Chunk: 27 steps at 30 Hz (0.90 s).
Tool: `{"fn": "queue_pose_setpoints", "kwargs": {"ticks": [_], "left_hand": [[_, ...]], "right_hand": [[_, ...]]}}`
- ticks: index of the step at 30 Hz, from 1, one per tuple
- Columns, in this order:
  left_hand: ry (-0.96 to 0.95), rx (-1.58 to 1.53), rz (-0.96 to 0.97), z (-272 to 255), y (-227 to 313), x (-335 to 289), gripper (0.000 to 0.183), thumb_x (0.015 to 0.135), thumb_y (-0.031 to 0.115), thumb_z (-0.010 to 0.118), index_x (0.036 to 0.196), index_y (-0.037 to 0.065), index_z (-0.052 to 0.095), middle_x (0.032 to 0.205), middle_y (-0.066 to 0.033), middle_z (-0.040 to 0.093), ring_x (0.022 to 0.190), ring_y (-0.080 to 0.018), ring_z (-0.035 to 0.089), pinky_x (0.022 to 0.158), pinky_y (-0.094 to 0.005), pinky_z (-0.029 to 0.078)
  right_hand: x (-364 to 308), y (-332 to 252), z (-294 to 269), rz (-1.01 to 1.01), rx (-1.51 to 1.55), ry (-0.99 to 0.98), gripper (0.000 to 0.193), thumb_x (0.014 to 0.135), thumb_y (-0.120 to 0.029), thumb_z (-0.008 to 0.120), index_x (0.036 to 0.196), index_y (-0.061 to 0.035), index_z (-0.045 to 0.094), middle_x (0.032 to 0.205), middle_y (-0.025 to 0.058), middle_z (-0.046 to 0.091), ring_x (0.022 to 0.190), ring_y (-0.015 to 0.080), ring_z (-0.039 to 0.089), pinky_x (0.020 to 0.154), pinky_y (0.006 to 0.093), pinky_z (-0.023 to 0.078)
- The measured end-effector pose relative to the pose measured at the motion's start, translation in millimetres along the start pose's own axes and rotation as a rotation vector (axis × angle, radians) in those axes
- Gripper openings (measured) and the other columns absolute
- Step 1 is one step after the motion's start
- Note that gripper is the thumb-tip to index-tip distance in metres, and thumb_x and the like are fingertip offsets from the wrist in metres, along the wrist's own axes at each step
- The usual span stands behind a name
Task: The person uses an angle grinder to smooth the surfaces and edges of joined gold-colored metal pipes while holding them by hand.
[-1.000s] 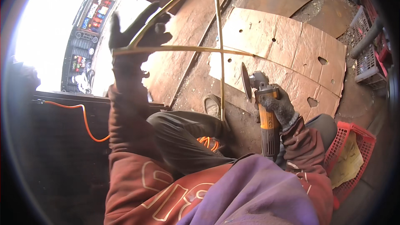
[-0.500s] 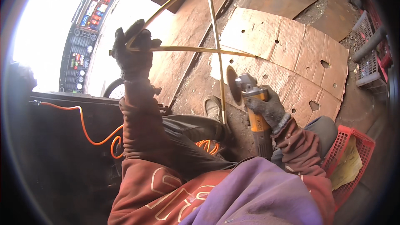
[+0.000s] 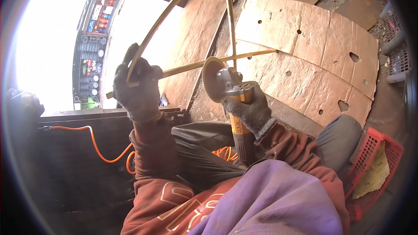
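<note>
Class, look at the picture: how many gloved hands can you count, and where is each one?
2. The left hand, in a dark glove, grips the thin metal rod frame at centre left. The right hand, in a grey glove, holds the angle grinder at the centre. None seems hidden.

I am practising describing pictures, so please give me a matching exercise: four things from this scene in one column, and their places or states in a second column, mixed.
Things:
1. left hand
2. right hand
3. orange cable
4. red basket

Places or states:
A. at the right, beside the knee, with a yellow sheet inside
B. gripping the grinder
C. running along the dark ledge at the left
D. holding the thin metal frame up

Pairs: 1-D, 2-B, 3-C, 4-A
</note>
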<state>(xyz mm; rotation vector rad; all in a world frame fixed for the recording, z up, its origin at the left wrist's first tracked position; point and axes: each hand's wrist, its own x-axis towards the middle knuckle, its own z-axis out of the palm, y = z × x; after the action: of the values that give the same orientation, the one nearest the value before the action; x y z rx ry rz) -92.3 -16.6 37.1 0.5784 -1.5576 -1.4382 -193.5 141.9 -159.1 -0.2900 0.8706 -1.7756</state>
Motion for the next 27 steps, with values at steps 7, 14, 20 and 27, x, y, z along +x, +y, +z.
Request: {"fn": "queue_pose_setpoints", "kwargs": {"ticks": [7,14,20,27], "left_hand": [[0.129,0.300,0.108,-25.4,-7.7,-2.1,0.056,0.100,0.028,0.048,0.137,-0.014,0.044,0.069,-0.0013,0.046,0.051,-0.0103,0.041,0.060,-0.0325,0.044],[0.113,0.515,0.216,-23.0,-11.2,-5.4,0.056,0.099,0.029,0.049,0.136,-0.013,0.046,0.068,-0.0013,0.044,0.051,-0.0102,0.039,0.059,-0.0323,0.042],[0.109,0.613,0.263,-30.1,-17.4,-7.7,0.056,0.098,0.029,0.050,0.135,-0.012,0.048,0.067,-0.0014,0.043,0.051,-0.0101,0.036,0.059,-0.0321,0.039],[0.035,0.778,0.311,-26.7,-13.1,-11.8,0.056,0.096,0.030,0.051,0.134,-0.012,0.050,0.066,-0.0014,0.041,0.051,-0.0100,0.034,0.059,-0.0318,0.037]], "right_hand": [[7.1,-7.6,-5.0,0.125,-0.014,-0.023,0.052,0.078,-0.021,0.086,0.111,-0.0031,0.049,0.098,0.0128,0.066,0.081,0.0188,0.068,0.073,0.0365,0.062],[9.9,-13.0,-4.2,0.140,0.013,-0.051,0.053,0.078,-0.022,0.085,0.113,-0.0024,0.049,0.100,0.0147,0.066,0.084,0.0197,0.069,0.070,0.0346,0.062],[-6.8,-7.8,21.2,0.045,-0.082,-0.063,0.046,0.079,-0.011,0.084,0.112,-0.0045,0.053,0.107,0.0130,0.066,0.086,0.0183,0.068,0.070,0.0310,0.061],[8.4,-6.4,-8.1,0.141,0.002,0.004,0.046,0.083,-0.017,0.082,0.113,-0.0052,0.049,0.104,0.0130,0.067,0.084,0.0185,0.069,0.071,0.0325,0.062]]}}
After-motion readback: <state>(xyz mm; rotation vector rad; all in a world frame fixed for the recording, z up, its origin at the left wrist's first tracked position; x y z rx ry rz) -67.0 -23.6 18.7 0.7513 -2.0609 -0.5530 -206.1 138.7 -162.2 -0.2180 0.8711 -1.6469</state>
